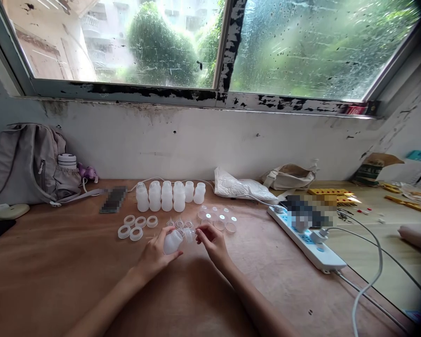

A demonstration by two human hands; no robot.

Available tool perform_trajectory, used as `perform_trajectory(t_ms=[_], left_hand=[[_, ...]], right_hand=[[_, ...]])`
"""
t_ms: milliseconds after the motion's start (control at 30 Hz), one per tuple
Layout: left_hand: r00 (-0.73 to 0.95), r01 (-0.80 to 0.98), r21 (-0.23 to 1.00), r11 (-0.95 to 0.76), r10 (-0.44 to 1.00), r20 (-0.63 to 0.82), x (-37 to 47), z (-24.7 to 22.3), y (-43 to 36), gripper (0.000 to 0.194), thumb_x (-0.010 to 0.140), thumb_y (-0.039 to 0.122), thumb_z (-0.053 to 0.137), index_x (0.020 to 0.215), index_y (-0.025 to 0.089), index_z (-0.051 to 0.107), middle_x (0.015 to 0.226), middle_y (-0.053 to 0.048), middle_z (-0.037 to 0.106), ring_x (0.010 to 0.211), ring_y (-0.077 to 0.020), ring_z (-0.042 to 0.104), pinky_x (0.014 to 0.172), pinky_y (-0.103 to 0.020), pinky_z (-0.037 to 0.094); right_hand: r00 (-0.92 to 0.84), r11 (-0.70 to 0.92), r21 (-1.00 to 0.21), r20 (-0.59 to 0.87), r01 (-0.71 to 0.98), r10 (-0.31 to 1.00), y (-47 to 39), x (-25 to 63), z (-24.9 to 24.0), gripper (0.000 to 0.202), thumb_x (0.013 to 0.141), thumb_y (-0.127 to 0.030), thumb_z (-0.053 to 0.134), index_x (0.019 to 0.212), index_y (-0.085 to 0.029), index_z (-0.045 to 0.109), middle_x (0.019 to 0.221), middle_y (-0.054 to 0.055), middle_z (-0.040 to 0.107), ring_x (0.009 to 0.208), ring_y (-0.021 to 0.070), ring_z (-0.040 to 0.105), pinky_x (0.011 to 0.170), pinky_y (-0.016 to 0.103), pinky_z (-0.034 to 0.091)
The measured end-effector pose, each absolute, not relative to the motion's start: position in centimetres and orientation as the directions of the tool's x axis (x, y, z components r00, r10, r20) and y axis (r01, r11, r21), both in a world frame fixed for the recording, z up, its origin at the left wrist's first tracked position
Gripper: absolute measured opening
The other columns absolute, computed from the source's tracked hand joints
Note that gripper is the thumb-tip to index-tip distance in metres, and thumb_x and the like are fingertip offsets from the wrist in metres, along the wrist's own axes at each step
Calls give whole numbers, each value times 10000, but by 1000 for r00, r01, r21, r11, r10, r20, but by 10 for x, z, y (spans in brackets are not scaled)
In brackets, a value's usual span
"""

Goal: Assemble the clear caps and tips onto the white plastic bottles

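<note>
My left hand (157, 248) grips a small translucent bottle (172, 242) — thumb along the near side, fingers curled about the far side. The bottle lies tilted above the table (73, 276), its neck directed to the right. My right hand (212, 239) pinches a clear fitting (189, 235) between thumb and fingertips at its outer end. The fitting is positioned just off the bottle's mouth; I cannot tell whether the two parts touch.

Component layout, beyond my hands:

Directly behind the fitting, small clear pieces (179, 223) stand close together. To the left of these, five white rings (136, 233) lie flat, three in the back row and two in front. Towards the wall (196, 135), further translucent bottles (167, 196) stand upright in a group. To the right of the clear pieces, transparent discs (230, 228) lie in a cluster, with small white spots among them.

Surrounding equipment: a white power strip (323, 257) lies to the right, with plugs and cables attached. A white padded bag (240, 186) rests near the wall — the beige pouch (290, 177) sits beside it. A grey backpack (24, 159) stands at the far left. At the right edge, another person's hand (417, 237) is partly visible.
</note>
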State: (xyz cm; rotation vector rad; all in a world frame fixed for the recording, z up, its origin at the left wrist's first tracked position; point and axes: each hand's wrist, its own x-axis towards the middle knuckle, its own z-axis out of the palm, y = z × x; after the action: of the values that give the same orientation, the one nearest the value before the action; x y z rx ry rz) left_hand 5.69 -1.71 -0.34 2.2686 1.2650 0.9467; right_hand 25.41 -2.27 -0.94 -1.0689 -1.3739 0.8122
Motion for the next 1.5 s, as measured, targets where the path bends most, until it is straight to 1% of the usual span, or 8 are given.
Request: perform_trajectory(t_ms=[100, 200, 267, 433, 567, 833, 1133, 1500], left_hand=[[366, 630, 532, -566, 820, 440, 57, -10, -21, 495, 686, 402, 602, 1143, 296, 443, 1059, -29, 546, 926, -203, 572, 751, -299, 474], [375, 652, 477, -590, 797, 473, 57, -13, -24, 543, 670, 425, 614, 1170, 312, 437, 1028, -25, 539, 881, -196, 585, 699, -281, 495], [366, 633, 490, -599, 789, 493, 56, -15, -25, 564, 660, 427, 626, 1165, 278, 425, 1009, -32, 563, 872, -202, 588, 720, -297, 494], [370, 606, 517, -605, 789, 491, 52, -14, -23, 415, 667, 411, 627, 1010, 235, 474, 928, -32, 607, 830, -206, 593, 699, -305, 483], [391, 585, 525, -618, 782, 485, 49, -13, -21, 412, 676, 401, 621, 1021, 232, 474, 946, -37, 609, 845, -203, 590, 710, -302, 478], [436, 559, 520, -646, 762, 479, 47, -11, -20, 428, 667, 398, 626, 1037, 233, 489, 946, -33, 614, 839, -193, 596, 719, -287, 482], [437, 555, 504, -662, 747, 501, 48, -12, -22, 418, 671, 382, 624, 1035, 230, 484, 942, -35, 611, 842, -194, 594, 719, -293, 483], [408, 547, 545, -635, 771, 489, 48, -7, -24, 400, 674, 397, 619, 1010, 223, 489, 931, -36, 606, 820, -188, 593, 692, -288, 484]], right_hand=[[22, 331, -936, 335, 119, 942, -28, 248, -6, 160, 769, -325, 555, 749, -165, 557, 621, 2, 558, 529, 124, 551, 518, 256, 463], [17, 316, -943, 319, 104, 948, -32, 244, -4, 150, 768, -312, 559, 731, -166, 563, 598, -1, 557, 521, 121, 546, 519, 251, 451], [27, 302, -950, 305, 85, 952, -32, 242, -4, 145, 764, -307, 567, 724, -167, 567, 583, -5, 555, 521, 120, 544, 522, 249, 444], [13, 225, -974, 225, -24, 974, -31, 241, -5, 157, 735, -315, 601, 794, -170, 590, 632, -5, 575, 554, 124, 561, 554, 257, 457], [-13, 175, -980, 177, -90, 984, -29, 241, -7, 165, 717, -323, 618, 779, -171, 599, 661, -2, 585, 578, 123, 564, 579, 263, 464], [-39, 194, -980, 196, -43, 980, -28, 246, -7, 167, 723, -326, 613, 756, -164, 594, 625, -3, 577, 560, 121, 552, 555, 255, 455], [-34, 222, -969, 220, 107, 975, -31, 245, -3, 228, 742, -387, 575, 697, -166, 547, 553, -12, 552, 493, 114, 528, 486, 238, 438], [-70, 287, -956, 282, 70, 957, -30, 243, -7, 198, 783, -371, 530, 764, -175, 528, 593, -4, 560, 543, 125, 546, 532, 259, 456]])
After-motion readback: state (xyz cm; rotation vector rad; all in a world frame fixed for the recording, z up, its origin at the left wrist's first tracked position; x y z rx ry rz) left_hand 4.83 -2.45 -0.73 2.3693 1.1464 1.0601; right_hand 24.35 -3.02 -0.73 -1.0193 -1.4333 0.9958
